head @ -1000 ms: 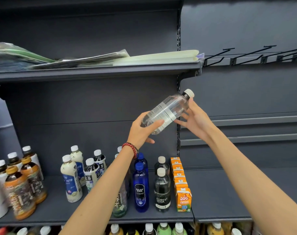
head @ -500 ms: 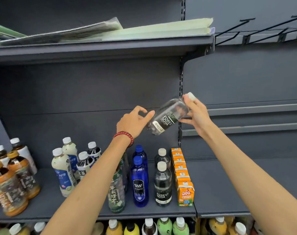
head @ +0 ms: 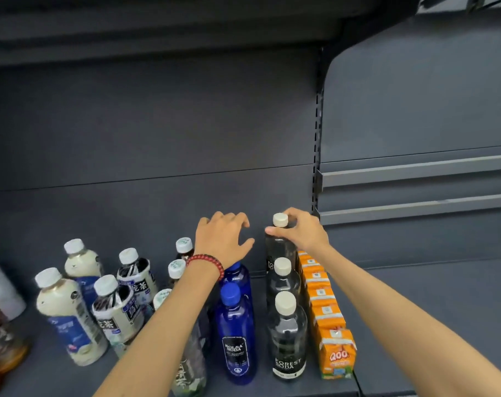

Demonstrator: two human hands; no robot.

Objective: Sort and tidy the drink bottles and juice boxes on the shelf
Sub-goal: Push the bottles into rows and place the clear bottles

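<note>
At the back of the shelf [head: 51,379] the right hand [head: 303,233] grips the upright soda bottle [head: 279,250] by its neck. The left hand [head: 223,242] hovers beside, spread, empty.

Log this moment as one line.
right hand: grips neck of rear soda bottle, upright behind two matching bottles | left hand: open, above blue bottles | juice boxes: row alongside

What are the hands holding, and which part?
The right hand grips the back soda bottle at its neck, below the white cap. The left hand holds nothing.
</note>
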